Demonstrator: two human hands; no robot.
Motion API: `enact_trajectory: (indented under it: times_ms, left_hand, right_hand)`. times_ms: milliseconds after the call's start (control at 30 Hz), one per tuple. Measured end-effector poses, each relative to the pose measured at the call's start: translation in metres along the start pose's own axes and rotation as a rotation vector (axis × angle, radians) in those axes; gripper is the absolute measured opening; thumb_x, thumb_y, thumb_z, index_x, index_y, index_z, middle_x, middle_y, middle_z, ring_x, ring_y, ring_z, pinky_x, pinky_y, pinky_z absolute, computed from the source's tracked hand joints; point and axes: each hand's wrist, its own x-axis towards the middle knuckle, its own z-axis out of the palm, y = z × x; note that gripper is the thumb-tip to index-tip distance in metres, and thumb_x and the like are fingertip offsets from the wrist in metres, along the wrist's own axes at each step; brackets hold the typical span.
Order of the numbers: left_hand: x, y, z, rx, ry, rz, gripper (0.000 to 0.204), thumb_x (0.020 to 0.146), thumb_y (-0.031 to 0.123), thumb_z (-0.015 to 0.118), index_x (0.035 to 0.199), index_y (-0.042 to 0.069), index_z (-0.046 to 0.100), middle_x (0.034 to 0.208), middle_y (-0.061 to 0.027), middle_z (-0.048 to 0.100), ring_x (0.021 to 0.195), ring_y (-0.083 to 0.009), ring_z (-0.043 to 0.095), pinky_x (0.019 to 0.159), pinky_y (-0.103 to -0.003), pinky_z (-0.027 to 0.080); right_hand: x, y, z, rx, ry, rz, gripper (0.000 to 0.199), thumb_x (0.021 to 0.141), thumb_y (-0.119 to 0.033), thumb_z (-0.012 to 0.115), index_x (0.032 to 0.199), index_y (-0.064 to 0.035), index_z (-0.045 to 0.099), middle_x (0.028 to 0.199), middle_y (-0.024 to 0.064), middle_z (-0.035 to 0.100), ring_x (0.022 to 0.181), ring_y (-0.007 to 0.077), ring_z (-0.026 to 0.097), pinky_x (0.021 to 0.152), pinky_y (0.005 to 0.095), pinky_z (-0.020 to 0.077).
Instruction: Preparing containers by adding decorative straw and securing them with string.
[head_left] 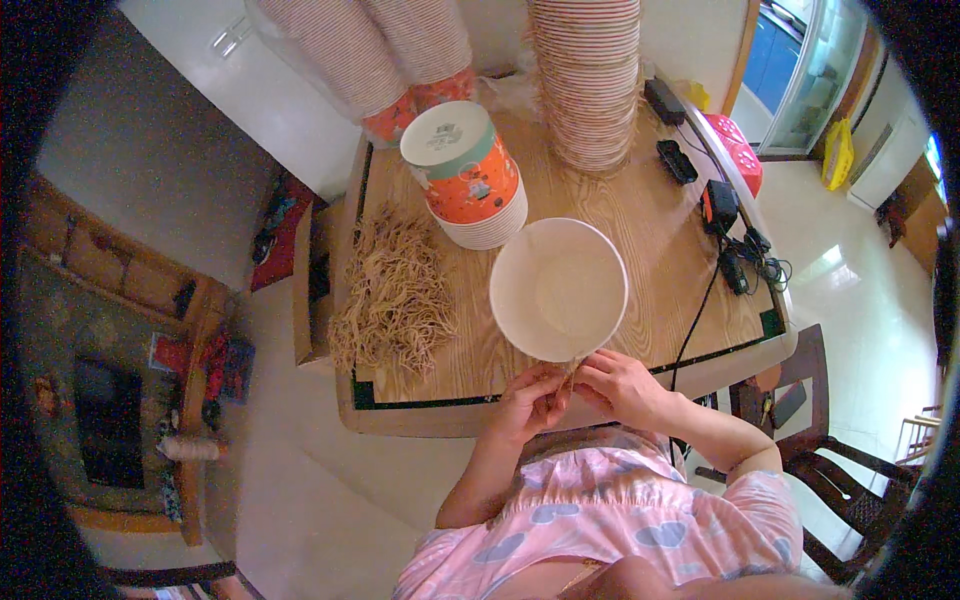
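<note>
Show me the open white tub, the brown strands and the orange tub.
White tub (568,292), head view: inside base.
Brown strands (393,290), head view: middle of the pile.
Orange tub (470,186), head view: printed outer wall.

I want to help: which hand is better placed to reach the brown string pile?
Probably the left hand: the string pile lies on that side, nearer to it. The right hand is farther away.

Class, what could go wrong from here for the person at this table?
The open white tub is by the near edge of the table, so a tug might tip it. The tangled tan strands could catch together if one is pulled. The black cable runs over that edge near the right forearm, which may snag it.
</note>
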Motion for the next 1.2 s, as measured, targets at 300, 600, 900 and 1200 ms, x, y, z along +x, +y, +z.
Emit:
enact_trajectory:
  times_ms: [300, 600, 900, 1200]
  left_hand:
    - [-0.004, 0.006, 0.011, 0.157, -0.143, -0.072, 0.011, 0.089, 0.015, 0.055, 0.092, 0.005, 0.056, 0.07, -0.0074, 0.059, 0.047, -0.0136, 0.052, 0.036, -0.023, 0.035]
    - [-0.008, 0.012, 0.015, 0.168, -0.093, 0.031, 0.008, 0.09, 0.012, 0.055, 0.094, 0.006, 0.054, 0.07, -0.0083, 0.06, 0.047, -0.0135, 0.052, 0.036, -0.023, 0.034]
    - [-0.004, 0.011, 0.017, 0.165, -0.112, 0.076, 0.007, 0.089, 0.011, 0.055, 0.092, 0.005, 0.056, 0.072, -0.009, 0.062, 0.052, -0.0142, 0.057, 0.038, -0.021, 0.038]
    - [-0.003, 0.004, 0.014, 0.16, -0.081, 0.068, 0.008, 0.089, 0.012, 0.056, 0.095, 0.006, 0.054, 0.073, -0.01, 0.063, 0.053, -0.0143, 0.058, 0.037, -0.02, 0.036]
  right_hand:
    - [-0.005, 0.008, 0.011, 0.336, 0.055, 0.272, 0.023, 0.08, -0.002, 0.058, 0.103, -0.003, 0.057, 0.092, 0.0143, 0.059, 0.084, 0.0315, 0.06, 0.071, 0.0368, 0.0502]
    - [-0.005, 0.016, 0.021, 0.882, -0.02, 0.548, 0.02, 0.09, -0.007, 0.053, 0.106, -0.0004, 0.061, 0.096, 0.0056, 0.066, 0.091, 0.0134, 0.059, 0.082, 0.0295, 0.0483]
    - [-0.003, 0.006, 0.033, 1.34, 0.196, 0.723, 0.026, 0.092, -0.014, 0.053, 0.111, 0.0028, 0.059, 0.102, 0.0084, 0.064, 0.093, 0.016, 0.06, 0.086, 0.0307, 0.0476]
    - [-0.009, 0.012, 0.033, 1.569, 0.181, 0.703, 0.024, 0.09, -0.014, 0.057, 0.108, 0.0013, 0.06, 0.099, 0.008, 0.064, 0.091, 0.0172, 0.061, 0.084, 0.03, 0.0483]
